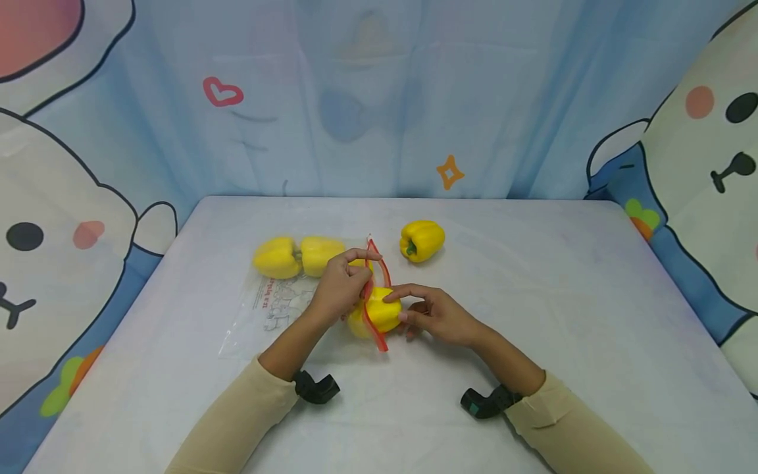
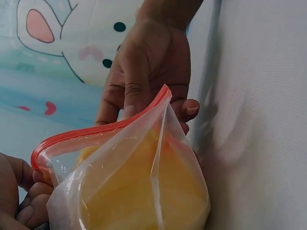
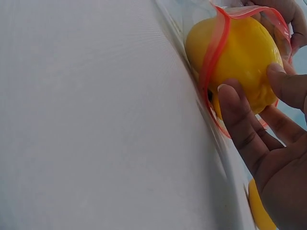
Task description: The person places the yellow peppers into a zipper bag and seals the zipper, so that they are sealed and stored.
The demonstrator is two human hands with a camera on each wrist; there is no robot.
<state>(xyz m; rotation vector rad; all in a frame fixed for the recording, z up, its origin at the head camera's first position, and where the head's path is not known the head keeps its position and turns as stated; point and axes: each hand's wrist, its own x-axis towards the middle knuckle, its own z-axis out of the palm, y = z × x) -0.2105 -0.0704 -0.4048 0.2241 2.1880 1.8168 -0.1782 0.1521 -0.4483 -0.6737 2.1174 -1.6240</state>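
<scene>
A clear zip bag (image 1: 243,329) with a red zip edge lies on the table, its mouth raised toward the right. My left hand (image 1: 342,283) pinches the red edge at the top of the mouth. In that mouth sits a yellow bell pepper (image 3: 249,52), partly inside, held by the thumb and fingers of my right hand (image 1: 441,316). Through the cloudy plastic (image 2: 139,191) yellow shows in the left wrist view. Two more yellow peppers, one at left (image 1: 276,258) and one beside it (image 1: 320,255), lie along the bag's far side; whether inside, I cannot tell.
Another yellow pepper (image 1: 422,240) lies loose on the white table (image 1: 562,283), behind and right of the bag. A blue printed curtain (image 1: 355,99) hangs at the back. Black wrist devices show on the left (image 1: 316,388) and right (image 1: 488,401) forearms.
</scene>
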